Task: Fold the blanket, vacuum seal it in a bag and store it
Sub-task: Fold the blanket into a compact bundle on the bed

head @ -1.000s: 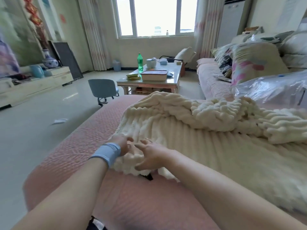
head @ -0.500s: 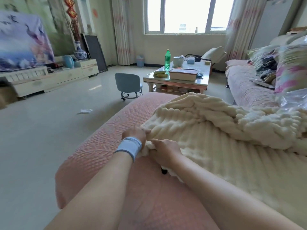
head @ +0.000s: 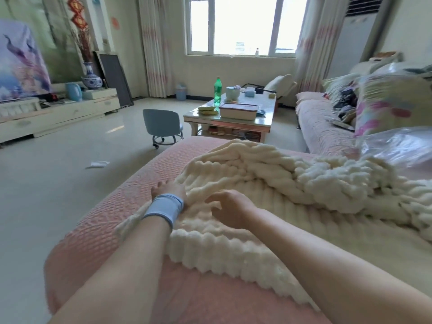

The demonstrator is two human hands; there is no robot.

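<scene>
- A cream ribbed blanket (head: 268,206) lies spread and bunched over a pink sofa cushion (head: 98,230), not yet folded flat.
- A second ago both hands pinched one blanket corner together at the near left edge. Now the corner lies released on the cushion and the hands have parted.
- The left hand (head: 169,190), with a pale blue wristband (head: 163,208), rests at the blanket's left edge. Its fingers are hidden, so their hold cannot be told.
- The right hand (head: 230,209) hovers just above the blanket, fingers loosely curled and holding nothing.
- This suggests the corner is set and smoothing or the next fold follows; folding looks early.
- A clear plastic bag (head: 397,146), likely the vacuum bag, lies at the far right beside the blanket.
- No brand or writing is readable; the green bottle (head: 217,90) on the bench (head: 266,118) has a blurred label.
</scene>
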